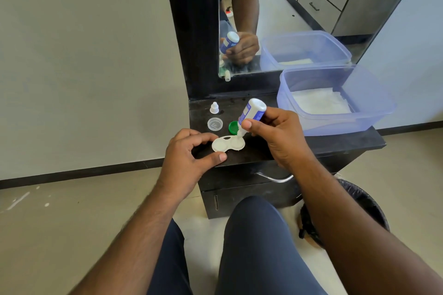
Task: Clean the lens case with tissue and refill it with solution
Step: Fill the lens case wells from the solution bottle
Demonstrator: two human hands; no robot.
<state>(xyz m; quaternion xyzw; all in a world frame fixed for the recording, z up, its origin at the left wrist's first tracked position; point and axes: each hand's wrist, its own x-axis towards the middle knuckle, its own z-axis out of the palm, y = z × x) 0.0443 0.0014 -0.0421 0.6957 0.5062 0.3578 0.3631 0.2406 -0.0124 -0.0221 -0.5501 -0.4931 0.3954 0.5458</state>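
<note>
Both hands work: right hand tips solution bottle over lens case.

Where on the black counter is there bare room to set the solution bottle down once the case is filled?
Bare counter lies in front of the plastic tub, to the outside of the right hand holding the solution bottle. The left part is crowded: bottle cap, clear lid, green lid, lens case and left hand.

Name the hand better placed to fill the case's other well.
Right. The right hand holds the solution bottle tipped, nozzle at the lens case; the left hand steadies the case.
</note>
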